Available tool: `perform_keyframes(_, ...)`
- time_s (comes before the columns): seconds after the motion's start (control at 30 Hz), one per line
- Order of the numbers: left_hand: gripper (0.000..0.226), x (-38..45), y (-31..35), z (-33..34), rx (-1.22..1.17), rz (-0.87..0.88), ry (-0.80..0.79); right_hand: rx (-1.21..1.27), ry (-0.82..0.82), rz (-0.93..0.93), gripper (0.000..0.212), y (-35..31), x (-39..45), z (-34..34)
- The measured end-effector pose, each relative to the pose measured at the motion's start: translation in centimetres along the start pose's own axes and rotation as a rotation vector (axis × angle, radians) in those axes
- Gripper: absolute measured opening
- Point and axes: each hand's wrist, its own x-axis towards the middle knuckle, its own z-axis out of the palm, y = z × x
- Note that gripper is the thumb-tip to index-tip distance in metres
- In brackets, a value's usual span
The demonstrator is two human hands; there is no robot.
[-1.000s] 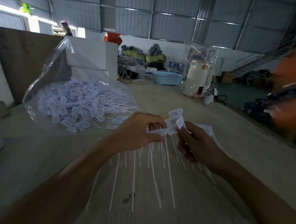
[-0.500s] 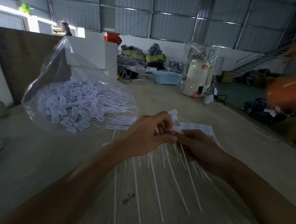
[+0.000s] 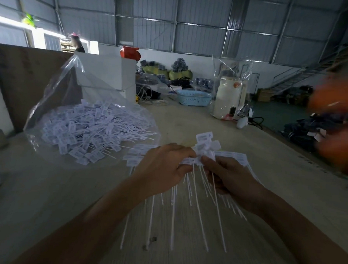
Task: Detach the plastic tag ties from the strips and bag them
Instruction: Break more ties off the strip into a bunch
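I see both hands meeting over the table [image 3: 239, 135] — my left hand [image 3: 163, 167] curls its fingers around the heads of a strip of tag ties [image 3: 200, 159], and my right hand [image 3: 230, 175] pinches the same strip beside it, tails hanging down toward me. The clear bag [image 3: 70, 98] of loose ties lies well apart at left — its mouth stands up.

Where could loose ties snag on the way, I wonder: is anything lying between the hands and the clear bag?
Nothing visible blocks it. The left hand and right hand grip the tag ties; only bare table and some loose strips lie before the clear bag, up-left.
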Motion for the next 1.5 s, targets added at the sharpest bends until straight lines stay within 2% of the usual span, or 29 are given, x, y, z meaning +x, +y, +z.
perform_keyframes(0.17,0.024,-0.05,-0.07,0.11,-0.032,-0.009,-0.053,-0.424,0.050,-0.169,0.036,0.39,0.34,0.08)
perform_keyframes(0.3,0.026,0.01,-0.18,0.00,-0.122,-0.014,-0.075,-0.470,0.038,-0.194,0.035,0.62,0.39,-0.19)
perform_keyframes(0.67,0.007,0.17,-0.77,-0.31,-0.356,-0.087,-0.176,-0.506,0.017,-0.194,0.035,0.28,0.17,0.02)
perform_keyframes(0.77,0.011,0.25,-0.67,-0.40,-0.425,-0.136,-0.193,-0.524,0.012,-0.211,0.038,0.25,0.16,-0.01)
perform_keyframes(0.9,0.018,0.19,-0.58,-0.47,-0.514,-0.190,-0.236,-0.668,0.011,-0.325,0.039,0.35,0.15,-0.08)
perform_keyframes(1.0,0.013,0.18,-0.58,-0.48,-0.565,-0.210,-0.227,-0.581,0.027,-0.284,0.042,0.24,0.12,0.08)
perform_keyframes(1.23,0.015,0.34,-0.21,-0.31,-0.546,-0.166,-0.143,-0.137,0.009,-0.079,0.038,-0.31,-0.34,0.09)
perform_keyframes(1.3,0.014,0.42,-0.39,-0.39,-0.537,-0.188,-0.103,-0.113,-0.007,-0.061,0.042,-0.31,-0.36,0.04)
perform_keyframes(1.5,0.013,0.39,-0.71,-0.22,-0.524,-0.213,-0.065,-0.080,-0.069,-0.014,0.036,-0.15,-0.31,0.00)
